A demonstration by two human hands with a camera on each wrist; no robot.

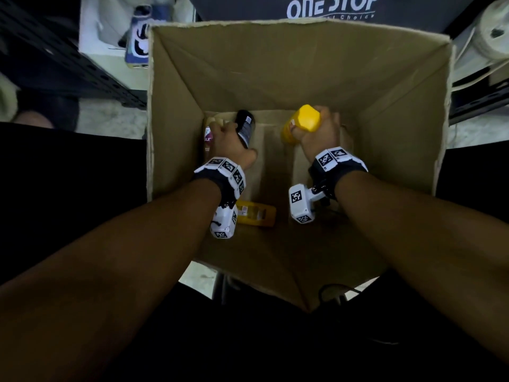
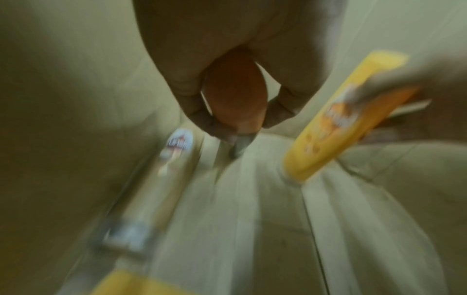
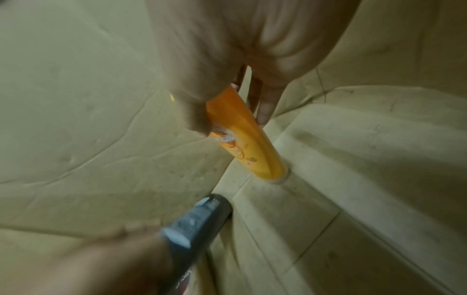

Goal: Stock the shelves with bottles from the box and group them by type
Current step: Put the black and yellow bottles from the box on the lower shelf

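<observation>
Both my hands are deep inside an open cardboard box (image 1: 275, 64). My right hand (image 1: 316, 133) grips a yellow bottle (image 1: 303, 121) near its cap; its lower end reaches the box floor (image 3: 272, 173). My left hand (image 1: 228, 136) is curled round a black bottle (image 1: 245, 126), which shows again as the black bottle (image 3: 202, 221) in the right wrist view. A cream bottle with a purple label (image 1: 208, 135) lies against the left wall, beside my left hand. A second yellow bottle (image 1: 256, 213) lies flat on the floor under my left wrist. The left wrist view is blurred.
A dark metal shelf rack (image 1: 68, 64) stands to the box's upper left, with a blue and white pack (image 1: 137, 37) beside it. A dark "ONE STOP" sign (image 1: 330, 6) is behind the box. A white cable reel (image 1: 493, 31) sits at the right.
</observation>
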